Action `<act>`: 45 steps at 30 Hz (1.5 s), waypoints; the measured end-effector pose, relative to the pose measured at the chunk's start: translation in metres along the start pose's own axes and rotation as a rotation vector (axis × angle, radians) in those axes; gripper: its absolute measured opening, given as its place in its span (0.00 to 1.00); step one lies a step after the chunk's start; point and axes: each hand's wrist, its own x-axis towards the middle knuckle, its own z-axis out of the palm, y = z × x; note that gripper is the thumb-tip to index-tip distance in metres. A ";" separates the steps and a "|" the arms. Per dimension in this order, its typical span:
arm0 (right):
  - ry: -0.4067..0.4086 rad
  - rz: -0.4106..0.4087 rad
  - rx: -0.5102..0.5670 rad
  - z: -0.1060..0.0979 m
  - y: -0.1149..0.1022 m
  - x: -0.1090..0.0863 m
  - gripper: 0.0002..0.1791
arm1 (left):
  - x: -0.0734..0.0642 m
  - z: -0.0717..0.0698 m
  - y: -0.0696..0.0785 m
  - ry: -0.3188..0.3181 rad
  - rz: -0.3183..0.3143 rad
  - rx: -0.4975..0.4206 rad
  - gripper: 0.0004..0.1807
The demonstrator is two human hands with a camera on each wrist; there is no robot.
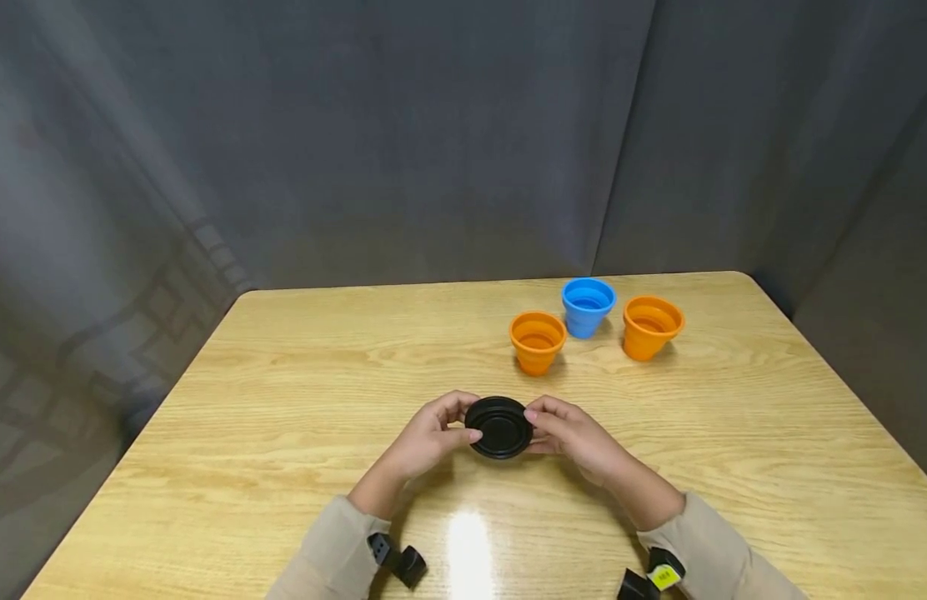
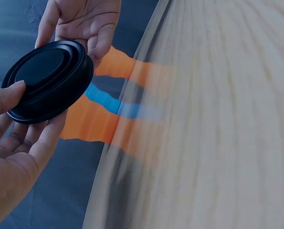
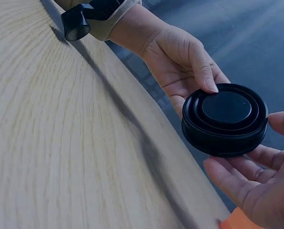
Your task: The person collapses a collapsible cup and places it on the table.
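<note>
A black collapsible cup (image 1: 498, 427), folded flat into a ringed disc, is held above the table between both hands. My left hand (image 1: 432, 433) pinches its left edge, the thumb on the upper face and the fingers beneath, as the left wrist view also shows. On the opposite edge, my right hand (image 1: 579, 437) has its thumb at the rim and its other fingers below. Beyond the hands stand three expanded cups: an orange cup (image 1: 537, 343), a blue cup (image 1: 587, 307) and another orange cup (image 1: 650, 327).
The light wooden table (image 1: 321, 358) has rounded far corners. Grey curtains (image 1: 433, 150) hang behind it and along both sides. Each wrist wears a small black camera, such as the left camera (image 1: 411, 567). Light glares off the tabletop between the forearms.
</note>
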 end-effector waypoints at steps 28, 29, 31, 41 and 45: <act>0.020 0.046 0.064 0.009 0.005 -0.002 0.27 | 0.000 0.000 -0.016 0.019 0.075 -0.053 0.12; 0.028 0.042 0.065 0.009 0.006 -0.001 0.28 | 0.000 0.000 -0.015 0.019 0.084 -0.053 0.12; 0.044 0.034 0.066 0.009 0.006 -0.001 0.29 | 0.001 0.000 -0.014 0.019 0.090 -0.055 0.13; 0.173 -0.002 0.069 0.013 0.006 -0.002 0.28 | 0.000 0.000 -0.011 0.033 0.024 -0.111 0.17; 0.192 -0.018 0.087 0.015 0.007 -0.003 0.29 | -0.001 0.001 -0.012 0.027 -0.039 -0.156 0.20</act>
